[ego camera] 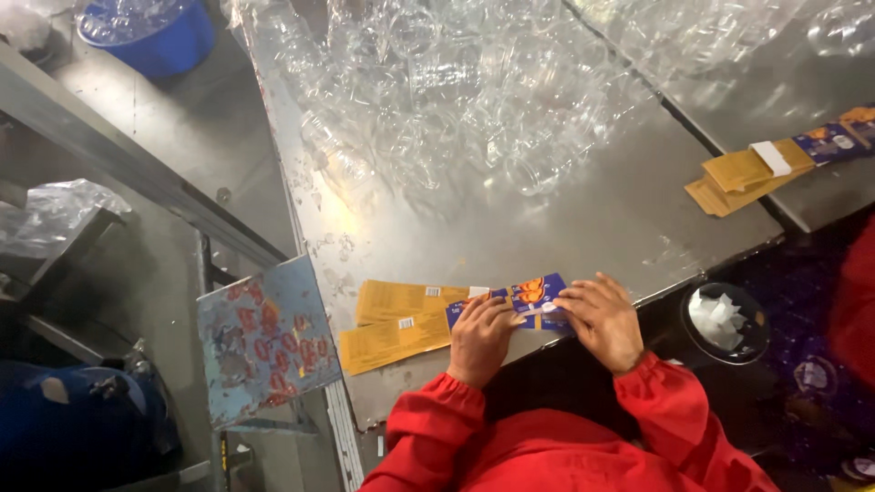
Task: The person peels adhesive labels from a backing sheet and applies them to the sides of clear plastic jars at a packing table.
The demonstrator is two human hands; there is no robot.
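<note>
Low centre of the frame, at the near edge of the steel counter (583, 228), lies a bundle of blue and orange labels (527, 296) bound by a white band. Left hand (480, 335) rests flat on its left part, fingers extended, gripping nothing. Right hand (602, 319) lies on its right end, fingers curved over the band. Yellow labels (396, 326) lie just left, touching the bundle. Clear plastic bottles (456, 100) are heaped above. Another label stack (756, 173) sits upper right; a blue tub (150, 32) upper left.
</note>
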